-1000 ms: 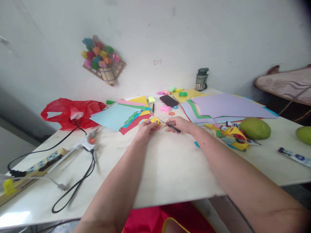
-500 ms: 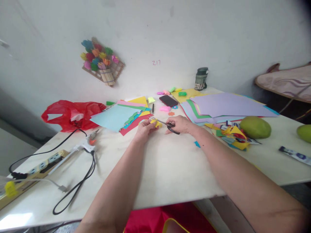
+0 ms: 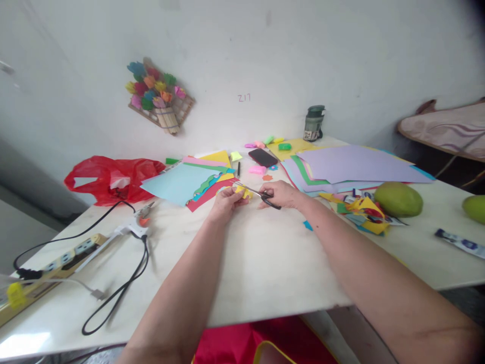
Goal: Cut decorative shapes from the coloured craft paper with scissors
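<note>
Pinched in the fingers of my left hand (image 3: 226,203) is a small piece of yellow paper (image 3: 245,191). My right hand (image 3: 282,194) is closed round the black handles of a pair of scissors (image 3: 270,201), whose blades point left and lie at the yellow paper. Just beyond my left hand is a sheet of red paper (image 3: 200,197). A small orange paper cut-out (image 3: 267,178) lies past the scissors, and a blue scrap (image 3: 307,225) is beside my right forearm.
Coloured sheets (image 3: 178,179) lie at left, with a larger stack (image 3: 356,164) at right. A phone (image 3: 262,157) and pink clay packet (image 3: 257,170) sit behind my hands. Paper scraps (image 3: 366,210) adjoin a green fruit (image 3: 397,199). A glue gun (image 3: 134,225) and power strip (image 3: 71,258) stand left.
The yellow paper has turned slightly in my left fingers, showing a little more of its surface. Both hands stay in nearly the same place.
</note>
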The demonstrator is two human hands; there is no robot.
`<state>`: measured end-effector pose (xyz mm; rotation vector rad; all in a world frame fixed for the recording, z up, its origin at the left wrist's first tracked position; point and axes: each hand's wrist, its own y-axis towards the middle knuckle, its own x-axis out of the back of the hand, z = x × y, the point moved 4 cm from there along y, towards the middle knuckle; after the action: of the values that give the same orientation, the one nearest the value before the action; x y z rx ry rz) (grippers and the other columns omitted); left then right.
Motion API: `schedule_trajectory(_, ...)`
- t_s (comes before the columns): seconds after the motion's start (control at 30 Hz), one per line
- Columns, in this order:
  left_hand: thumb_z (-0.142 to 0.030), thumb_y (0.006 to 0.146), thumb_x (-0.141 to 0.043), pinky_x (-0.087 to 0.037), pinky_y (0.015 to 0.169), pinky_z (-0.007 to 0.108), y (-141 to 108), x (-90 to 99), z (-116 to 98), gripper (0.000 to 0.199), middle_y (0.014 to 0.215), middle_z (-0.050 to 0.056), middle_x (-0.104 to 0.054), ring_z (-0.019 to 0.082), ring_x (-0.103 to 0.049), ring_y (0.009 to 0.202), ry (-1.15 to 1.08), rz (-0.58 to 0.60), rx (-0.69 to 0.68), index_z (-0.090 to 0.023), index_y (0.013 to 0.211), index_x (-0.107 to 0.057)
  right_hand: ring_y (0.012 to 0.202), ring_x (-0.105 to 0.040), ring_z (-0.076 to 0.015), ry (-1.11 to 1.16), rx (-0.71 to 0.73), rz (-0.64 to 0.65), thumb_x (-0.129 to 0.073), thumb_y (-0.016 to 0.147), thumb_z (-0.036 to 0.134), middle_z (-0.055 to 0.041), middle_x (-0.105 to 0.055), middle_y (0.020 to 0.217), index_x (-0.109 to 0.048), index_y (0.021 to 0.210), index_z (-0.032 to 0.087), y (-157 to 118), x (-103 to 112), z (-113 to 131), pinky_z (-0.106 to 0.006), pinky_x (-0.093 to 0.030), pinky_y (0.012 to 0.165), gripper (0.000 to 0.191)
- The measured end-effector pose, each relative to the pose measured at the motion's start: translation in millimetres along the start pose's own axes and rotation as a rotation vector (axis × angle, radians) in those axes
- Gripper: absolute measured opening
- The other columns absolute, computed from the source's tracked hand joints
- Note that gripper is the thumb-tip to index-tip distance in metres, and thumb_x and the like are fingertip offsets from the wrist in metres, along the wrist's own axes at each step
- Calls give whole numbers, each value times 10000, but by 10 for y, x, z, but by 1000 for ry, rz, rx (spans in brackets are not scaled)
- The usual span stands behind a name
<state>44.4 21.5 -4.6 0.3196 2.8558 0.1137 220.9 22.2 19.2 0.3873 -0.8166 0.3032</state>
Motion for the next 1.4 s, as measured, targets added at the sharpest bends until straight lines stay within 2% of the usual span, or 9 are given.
schedule_trajectory(0.17,-290,577,-754,-494,616,240,-14,-23,-18,286,688,17,-640,105,-604,574,-29,27,-5,-116,716,-574,502,-392,-82,127,9,25,-714,522,475,61,-462,536,-604,769,175,14,-47,-35,-213,-283,475,403)
schedule_trajectory(0.37,-278,619,-734,-508,656,245,-22,-30,-8,276,743,45,-665,118,-633,610,-49,40,9,-111,760,-564,453,-333,-52,395,-15,103,-738,503,424,94,-378,494,-573,760,147,20,-95,-2,-200,-256,437,413)
schedule_trajectory(0.6,-225,626,-729,-520,662,236,-32,-41,-4,206,694,28,-658,122,-643,616,-114,53,47,-115,729,-589,395,-388,-49,558,-87,215,-694,606,377,50,-485,522,-586,835,126,27,-162,-49,-195,-311,384,357)
schedule_trajectory(0.83,-208,643,-713,-523,662,233,-34,-38,0,172,724,45,-669,128,-648,626,-121,51,60,-111,739,-609,392,-403,-49,602,-100,217,-665,643,308,45,-490,518,-592,823,123,16,-169,-41,-181,-317,357,268)
schedule_trajectory(1.03,-227,697,-672,-529,687,250,-22,-28,18,144,745,61,-678,135,-655,629,-138,38,74,-115,754,-601,390,-399,-47,599,-92,220,-667,652,315,51,-487,511,-590,825,128,11,-168,-29,-181,-306,361,267)
schedule_trajectory(1.4,-223,698,-671,-531,685,242,-9,-22,34,168,740,65,-679,138,-660,628,-155,47,63,-109,795,-594,405,-398,-41,654,-94,219,-680,627,315,51,-486,541,-583,810,117,13,-178,-6,-186,-297,364,286)
